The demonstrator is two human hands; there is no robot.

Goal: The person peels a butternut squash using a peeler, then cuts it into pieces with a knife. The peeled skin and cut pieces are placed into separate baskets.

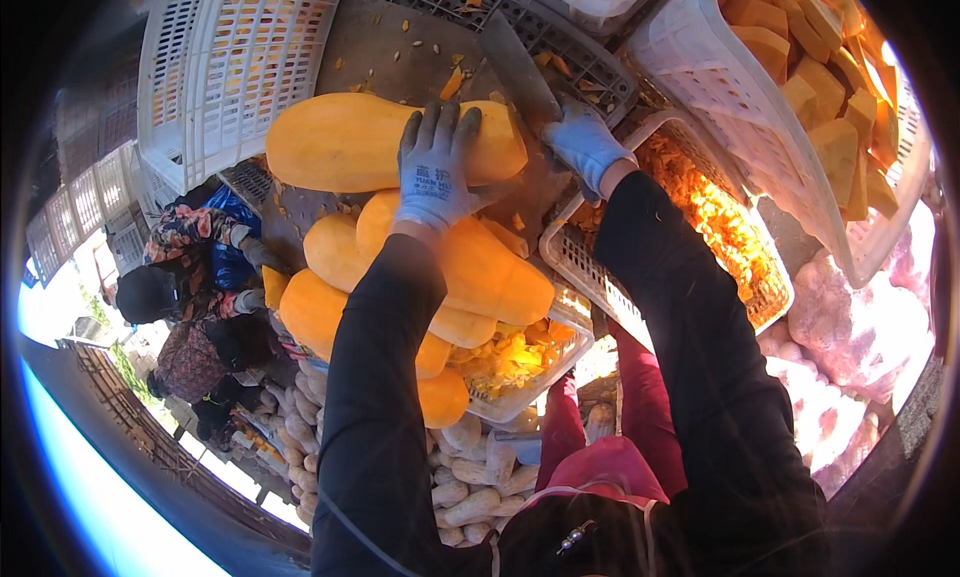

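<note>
A long peeled orange squash [335,142] lies across the brown work surface. My left hand [435,167], in a grey-white work glove, presses on its right part with the fingers laid over the top. Gloved the same way, my right hand [585,147] is closed around the handle of a broad-bladed knife [517,67]. The blade points up and to the left, apart from the squash's right end. The handle is mostly hidden in the glove. Several more peeled squashes [495,277] are piled just below, partly behind my left arm.
White crates [240,67] stand at the upper left. A large white crate [700,67] of cut squash chunks [825,107] is at right. Pulp and seeds fill another crate [720,227]. Unpeeled squashes [470,497] cover the floor. Two co-workers [190,237] are at left.
</note>
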